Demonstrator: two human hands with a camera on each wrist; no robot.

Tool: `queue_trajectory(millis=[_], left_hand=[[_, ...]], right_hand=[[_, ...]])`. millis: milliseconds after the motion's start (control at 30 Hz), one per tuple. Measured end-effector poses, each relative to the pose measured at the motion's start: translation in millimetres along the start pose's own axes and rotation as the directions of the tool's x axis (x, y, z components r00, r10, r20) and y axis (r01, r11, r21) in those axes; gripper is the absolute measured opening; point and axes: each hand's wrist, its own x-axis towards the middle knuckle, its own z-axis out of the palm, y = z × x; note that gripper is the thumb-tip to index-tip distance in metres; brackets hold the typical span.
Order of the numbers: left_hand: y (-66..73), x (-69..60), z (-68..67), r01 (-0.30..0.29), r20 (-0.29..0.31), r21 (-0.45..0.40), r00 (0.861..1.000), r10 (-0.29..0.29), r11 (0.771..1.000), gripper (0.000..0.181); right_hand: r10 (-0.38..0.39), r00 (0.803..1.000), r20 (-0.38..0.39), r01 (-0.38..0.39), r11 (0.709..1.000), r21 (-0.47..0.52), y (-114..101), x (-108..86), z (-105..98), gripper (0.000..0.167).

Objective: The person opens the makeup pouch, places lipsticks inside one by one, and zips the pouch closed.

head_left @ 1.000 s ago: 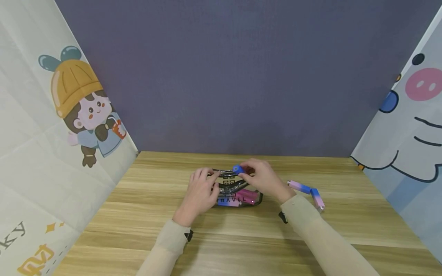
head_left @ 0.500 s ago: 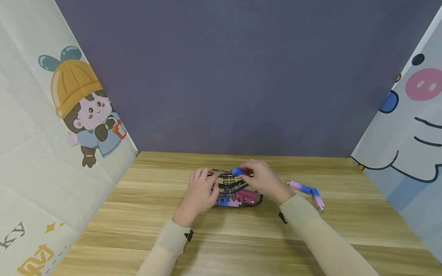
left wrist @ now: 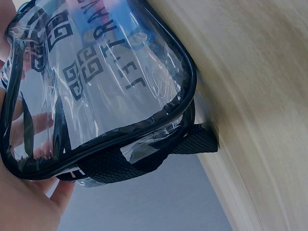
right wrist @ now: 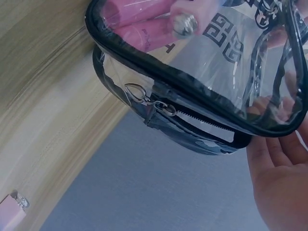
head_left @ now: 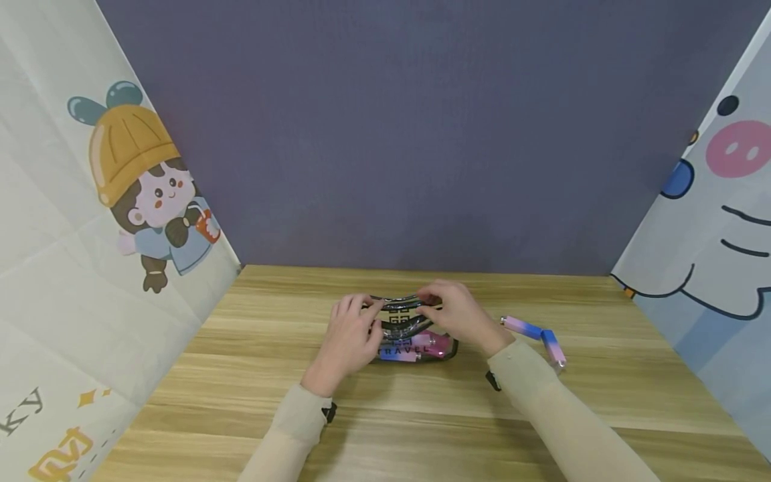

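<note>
A clear plastic travel bag with black piping point(head_left: 400, 328) stands on the table, printed with dark lettering. Inside lie pink tubes point(right wrist: 139, 14) and pink-and-blue tubes point(head_left: 397, 356), one with a round silver end. My left hand point(head_left: 354, 331) grips the bag's left upper rim; in the left wrist view its fingers show through the plastic. Over the right side of the opening, my right hand point(head_left: 454, 311) has thumb and index finger apart, nothing visible between them. Several of its fingers point(right wrist: 274, 151) are at the bag's edge, partly seen through the plastic.
Two pink-to-blue tubes point(head_left: 521, 327) lie on the wooden table point(head_left: 397, 435) right of the bag. The bag's zipper pull point(right wrist: 137, 94) hangs at its right side. A dark panel point(head_left: 385, 134) rises behind the table, with printed sheets left and right.
The blue-ended tube in my right fingers sank toward the bag and left them; a pink tube end now shows inside at the lower right. My left hand and the bag stayed in place.
</note>
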Motion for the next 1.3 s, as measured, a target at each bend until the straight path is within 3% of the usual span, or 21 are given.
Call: queue_trajectory(millis=[333,733,933,1300], left_hand=[[0.1,-1.1,0.3,-0.010,-0.023,-0.002,1.000,0.010,1.000,0.040],[0.9,-1.0,-0.8,-0.005,-0.005,-0.003,1.000,0.005,1.000,0.041],[0.4,-1.0,-0.2,-0.007,0.000,0.000,1.000,0.007,1.000,0.041],[1.5,-1.0,-0.2,-0.010,-0.014,-0.009,1.000,0.010,1.000,0.041]], right_hand=[[-0.029,1.000,-0.009,0.029,1.000,0.000,-3,-1.7,-2,0.025],[-0.071,0.997,-0.042,0.070,0.997,-0.023,-7,-10.0,-10,0.025],[-0.075,0.996,-0.056,0.071,0.994,-0.081,-3,-15.1,-17,0.023],[-0.084,0.992,-0.094,0.075,0.993,-0.095,6,-23.0,-32,0.021]])
